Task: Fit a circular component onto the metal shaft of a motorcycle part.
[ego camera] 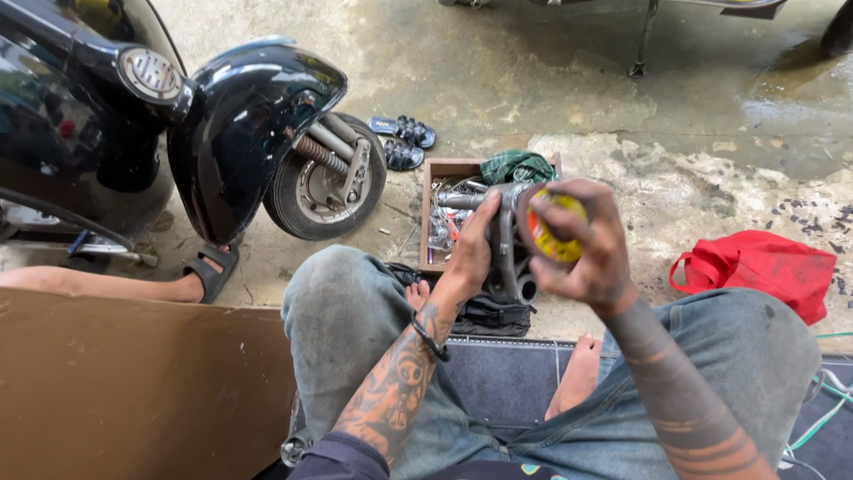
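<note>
My left hand (474, 249) grips a grey metal engine part (503, 240) with tube-like stubs, held up in front of my knees. My right hand (582, 244) is wrapped around a small round yellow tin (553, 233) and presses it against the right side of that part. Both hands are grimy. I sit in grey jeans with bare feet on a dark mat (506, 378). Behind the hands lies an open wooden box (444, 209) with several metal tools and parts, partly hidden by my hands.
A black scooter (231, 133) with its front wheel (324, 182) stands at the left. Another person's sandalled foot (200, 276) rests under it. A pair of sandals (404, 142), a green cloth (517, 166), a red bag (764, 267) and a brown board (133, 382) lie around on wet concrete.
</note>
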